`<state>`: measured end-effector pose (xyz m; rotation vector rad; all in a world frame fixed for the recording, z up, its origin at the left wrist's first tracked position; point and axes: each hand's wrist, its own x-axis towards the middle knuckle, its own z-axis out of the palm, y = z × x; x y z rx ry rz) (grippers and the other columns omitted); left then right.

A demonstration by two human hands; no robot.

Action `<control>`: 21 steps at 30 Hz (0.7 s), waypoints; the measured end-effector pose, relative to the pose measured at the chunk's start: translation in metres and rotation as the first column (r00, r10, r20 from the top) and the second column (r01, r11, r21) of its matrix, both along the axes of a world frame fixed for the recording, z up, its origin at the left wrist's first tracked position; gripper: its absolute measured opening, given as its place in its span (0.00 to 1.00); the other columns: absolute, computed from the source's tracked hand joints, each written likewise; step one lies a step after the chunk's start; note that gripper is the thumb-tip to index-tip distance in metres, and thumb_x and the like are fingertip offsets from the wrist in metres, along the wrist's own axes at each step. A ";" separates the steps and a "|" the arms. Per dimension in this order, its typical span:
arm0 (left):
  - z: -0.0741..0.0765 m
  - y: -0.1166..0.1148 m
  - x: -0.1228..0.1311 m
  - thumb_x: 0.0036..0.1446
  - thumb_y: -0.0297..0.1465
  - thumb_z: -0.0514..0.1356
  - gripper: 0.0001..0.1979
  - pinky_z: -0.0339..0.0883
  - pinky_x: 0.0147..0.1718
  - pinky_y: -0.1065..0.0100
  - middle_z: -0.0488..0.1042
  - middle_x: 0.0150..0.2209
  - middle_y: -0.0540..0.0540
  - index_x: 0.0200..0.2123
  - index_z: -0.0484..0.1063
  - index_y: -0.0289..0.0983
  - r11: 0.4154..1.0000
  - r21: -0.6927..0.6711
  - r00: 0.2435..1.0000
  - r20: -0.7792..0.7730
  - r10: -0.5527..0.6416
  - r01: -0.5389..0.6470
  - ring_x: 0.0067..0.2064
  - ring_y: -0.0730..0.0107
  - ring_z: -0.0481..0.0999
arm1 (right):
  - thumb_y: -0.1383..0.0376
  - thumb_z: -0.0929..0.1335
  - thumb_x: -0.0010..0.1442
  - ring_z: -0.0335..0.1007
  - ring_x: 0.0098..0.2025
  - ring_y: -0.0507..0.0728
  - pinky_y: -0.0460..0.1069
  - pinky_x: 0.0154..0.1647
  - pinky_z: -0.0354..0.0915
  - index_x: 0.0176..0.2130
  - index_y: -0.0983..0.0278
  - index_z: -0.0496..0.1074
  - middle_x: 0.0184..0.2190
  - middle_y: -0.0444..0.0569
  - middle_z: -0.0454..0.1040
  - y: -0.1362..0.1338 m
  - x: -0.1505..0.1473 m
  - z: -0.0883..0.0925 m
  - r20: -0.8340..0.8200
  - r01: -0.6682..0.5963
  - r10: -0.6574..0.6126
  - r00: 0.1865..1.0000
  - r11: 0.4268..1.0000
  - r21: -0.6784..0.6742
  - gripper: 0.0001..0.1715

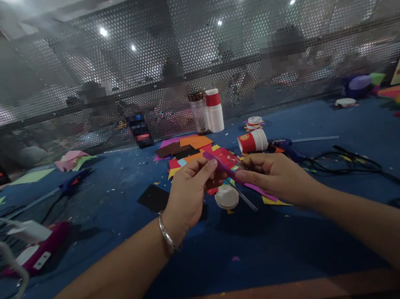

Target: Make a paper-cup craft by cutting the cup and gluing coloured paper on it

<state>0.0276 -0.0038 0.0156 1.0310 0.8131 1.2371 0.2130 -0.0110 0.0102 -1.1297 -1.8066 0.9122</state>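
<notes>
Between my two hands, above the middle of the table, is a purple strip of paper (219, 163). My left hand (188, 188), with a silver bracelet at the wrist, pinches its upper left part between thumb and fingers. At the lower right end, my right hand (274, 172) closes its thumb and fingers on the same strip. Whether something else is in the right fingers I cannot make out. Just below lies a small white paper cup piece (227, 197), with a clear glue stick (245, 197) beside it. A red and white paper cup (253, 141) lies on its side behind my right hand.
Coloured paper sheets (195, 142) and scraps lie behind my hands. A stack of paper cups (214, 111) and a clear bottle (199, 113) stand before the perforated metal screen (154, 65). A glue gun (288, 148) trails a black cable (357, 163) rightward. At left is a magenta power strip (47, 248).
</notes>
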 end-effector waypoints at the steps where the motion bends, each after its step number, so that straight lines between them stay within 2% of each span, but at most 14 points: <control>1: -0.001 0.001 -0.001 0.53 0.31 0.66 0.07 0.69 0.30 0.73 0.77 0.25 0.50 0.26 0.73 0.34 1.000 0.009 0.999 -0.051 -0.015 0.016 0.27 0.75 0.76 | 0.48 0.68 0.58 0.59 0.28 0.52 0.48 0.28 0.55 0.30 0.63 0.69 0.26 0.43 0.65 0.000 0.001 0.000 0.029 -0.009 0.008 1.000 1.000 0.020 0.21; 4: -0.003 0.002 -0.003 0.55 0.31 0.64 0.07 0.70 0.29 0.72 0.77 0.24 0.49 0.28 0.75 0.34 0.997 0.045 0.983 -0.177 -0.048 0.057 0.27 0.73 0.77 | 0.46 0.66 0.61 0.58 0.28 0.53 0.48 0.27 0.53 0.28 0.62 0.68 0.24 0.43 0.64 0.001 0.002 0.000 0.120 -0.011 0.002 0.993 0.997 0.073 0.23; 8: -0.005 0.004 -0.003 0.57 0.28 0.61 0.07 0.71 0.30 0.71 0.77 0.23 0.50 0.27 0.74 0.34 0.993 0.076 0.966 -0.249 -0.064 0.086 0.26 0.72 0.78 | 0.46 0.64 0.63 0.55 0.26 0.52 0.49 0.26 0.50 0.28 0.63 0.70 0.23 0.42 0.62 0.000 0.003 0.001 0.219 -0.013 -0.009 0.976 0.995 0.096 0.25; 16: -0.003 -0.001 -0.002 0.57 0.28 0.60 0.07 0.73 0.32 0.70 0.78 0.24 0.49 0.27 0.73 0.35 0.987 0.053 0.952 -0.276 -0.130 0.151 0.27 0.71 0.79 | 0.49 0.63 0.64 0.51 0.21 0.50 0.47 0.22 0.47 0.24 0.61 0.64 0.17 0.39 0.56 -0.004 0.002 0.005 0.257 -0.050 0.024 0.966 0.994 0.096 0.24; 21: -0.005 -0.001 -0.003 0.56 0.31 0.62 0.06 0.73 0.32 0.69 0.78 0.24 0.49 0.28 0.73 0.36 0.982 0.075 0.953 -0.264 -0.149 0.175 0.28 0.70 0.79 | 0.51 0.64 0.63 0.51 0.21 0.49 0.47 0.21 0.47 0.23 0.62 0.64 0.18 0.39 0.57 -0.004 0.001 0.006 0.249 -0.063 0.030 0.968 0.991 0.122 0.23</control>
